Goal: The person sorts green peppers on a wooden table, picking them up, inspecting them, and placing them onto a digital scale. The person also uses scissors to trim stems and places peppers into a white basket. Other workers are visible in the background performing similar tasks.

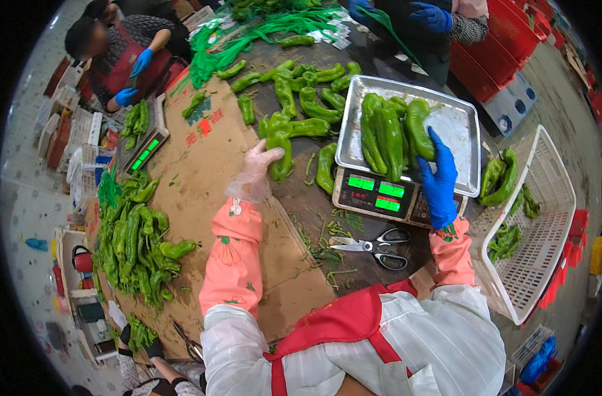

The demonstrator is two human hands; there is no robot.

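My left hand (259,164), in a clear plastic glove, grips a long green pepper (281,157) beside a loose group of peppers on the dark tabletop. My right hand (438,180), in a blue glove, has its thumb and fingers around the lower end of another green pepper (419,123). That pepper lies with several others (391,136) in the metal tray (458,143) of a digital scale (353,195). The scale's green displays are lit. Black-handled scissors (367,245) lie open just below the scale, among stem scraps.
A white plastic basket (528,262) with some peppers stands at the right. A large pepper pile (132,237) covers the left of the cardboard (221,178). Green netting (266,29) lies at the back. Co-workers' gloved hands (142,62) are around the table, near a second scale (147,148).
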